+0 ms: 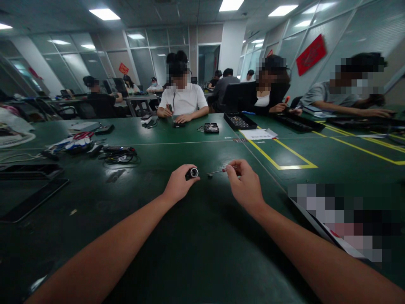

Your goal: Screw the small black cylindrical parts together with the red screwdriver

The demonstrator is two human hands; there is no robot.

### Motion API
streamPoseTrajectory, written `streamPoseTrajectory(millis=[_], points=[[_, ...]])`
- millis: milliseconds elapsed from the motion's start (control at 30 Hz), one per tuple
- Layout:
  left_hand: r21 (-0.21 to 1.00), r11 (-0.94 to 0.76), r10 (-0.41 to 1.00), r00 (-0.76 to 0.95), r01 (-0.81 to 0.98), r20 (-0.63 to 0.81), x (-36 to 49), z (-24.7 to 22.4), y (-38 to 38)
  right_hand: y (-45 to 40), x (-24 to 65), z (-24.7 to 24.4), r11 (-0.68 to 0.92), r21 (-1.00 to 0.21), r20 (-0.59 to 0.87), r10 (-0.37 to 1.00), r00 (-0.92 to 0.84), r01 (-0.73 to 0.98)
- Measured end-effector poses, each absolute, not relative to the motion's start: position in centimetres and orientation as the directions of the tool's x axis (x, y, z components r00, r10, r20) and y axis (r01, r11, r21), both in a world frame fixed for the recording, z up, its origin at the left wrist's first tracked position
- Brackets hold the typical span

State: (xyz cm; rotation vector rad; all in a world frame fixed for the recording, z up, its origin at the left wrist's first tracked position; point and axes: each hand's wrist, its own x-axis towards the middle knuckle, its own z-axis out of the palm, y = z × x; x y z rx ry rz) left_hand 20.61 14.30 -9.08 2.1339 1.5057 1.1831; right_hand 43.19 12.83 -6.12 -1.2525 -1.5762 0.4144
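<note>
My left hand [179, 181] is closed round a short black cylinder [189, 174], which looks like a flashlight body. Its round end, with a silvery ring, faces right. A small screwdriver [217, 171] with a thin metal shaft and a partly red handle is gripped in my right hand [243, 180]. The shaft points left, towards the black cylinder, but stays apart from it. Just below the screwdriver's tip is a small dark piece [210, 175]; whether the two touch I cannot tell. My right fingers hide most of the handle.
On the green table [196, 253], tangled cables [122, 155] and a black tray [30, 171] lie at the left. Across it, co-workers sit near a small black box [211, 128] and a parts tray [239, 121]. Yellow tape [297, 167] marks the right side.
</note>
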Motion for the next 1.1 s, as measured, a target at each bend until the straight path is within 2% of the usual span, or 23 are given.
streamPoseTrajectory(millis=[100, 233, 400, 533, 733, 1000, 1100], points=[[0.646, -0.423, 0.876, 0.106, 0.635, 0.470, 21.0, -8.8, 14.1, 12.7, 43.2, -6.0, 0.412, -0.766, 0.521, 0.847, 0.102, 0.494], [0.645, -0.360, 0.911, 0.104, 0.674, 0.400, 21.7, -7.7, 13.8, 12.2, 43.1, -5.7, 0.465, -0.741, 0.586, 0.800, 0.129, 0.484], [0.509, -0.340, 0.934, 0.218, 0.791, 0.284, 23.2, -6.4, 15.0, 11.7, 43.2, -5.4, 0.531, -0.698, 0.656, 0.744, 0.130, 0.481], [0.395, -0.346, 0.938, 0.314, 0.851, 0.145, 25.0, -6.8, 16.9, 11.6, 43.2, -5.4, 0.535, -0.700, 0.657, 0.742, 0.133, 0.474], [0.355, -0.355, 0.934, 0.343, 0.865, 0.099, 26.9, -7.8, 19.0, 11.5, 43.2, -5.2, 0.522, -0.692, 0.650, 0.751, 0.117, 0.499], [0.465, -0.304, 0.948, 0.310, 0.832, 0.066, 24.8, -7.2, 19.9, 11.3, 43.0, -5.2, 0.544, -0.692, 0.649, 0.756, 0.080, 0.475], [0.715, -0.126, 0.978, 0.208, 0.687, -0.028, 22.6, -6.8, 20.0, 11.3, 43.0, -5.2, 0.547, -0.691, 0.646, 0.761, 0.063, 0.472]])
